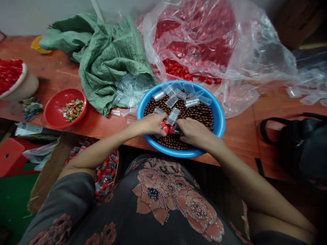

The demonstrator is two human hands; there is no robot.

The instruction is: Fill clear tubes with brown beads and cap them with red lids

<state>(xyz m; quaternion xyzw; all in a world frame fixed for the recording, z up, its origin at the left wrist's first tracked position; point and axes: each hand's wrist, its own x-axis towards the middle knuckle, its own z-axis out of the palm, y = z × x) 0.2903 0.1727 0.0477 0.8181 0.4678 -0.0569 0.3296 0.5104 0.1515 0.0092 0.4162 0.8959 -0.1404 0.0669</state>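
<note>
Left forearm (112, 140) and right forearm (245, 172), both bare, converge toward the midline. The left hand (154, 124), back upward, curls inward; the right hand (192, 132), just beside it, is bent, its fingertips largely hidden.

Glossy red caps (166, 128) sat clustered above small, round brown balls (172, 142). Clear tubes (172, 101) lay scattered over the balls' far side inside the blue basin (178, 153).

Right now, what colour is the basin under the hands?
The basin is blue, clearest in the head view.
</note>
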